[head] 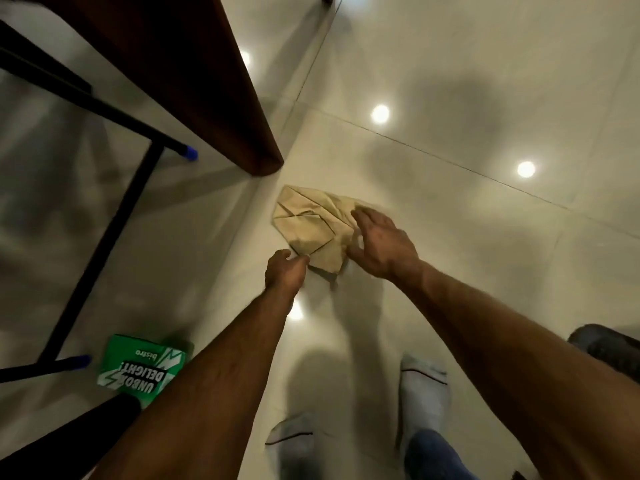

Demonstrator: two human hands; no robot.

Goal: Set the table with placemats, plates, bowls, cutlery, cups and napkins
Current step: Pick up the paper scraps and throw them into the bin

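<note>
Head view: we see a crumpled beige napkin (311, 226) lying on the glossy tiled floor (450, 81), just beyond the foot of a dark wooden table leg (221, 98). Our left hand (285, 271) pinches the near corner of the napkin with curled fingers, while our right hand (379, 244) is spread, fingers apart, over the napkin's right edge; we cannot tell whether it touches the cloth. A green box (145, 368) lies on the floor at lower left beside a black chair frame (104, 161), and our two socked feet (422, 386) stand below the hands.
</note>
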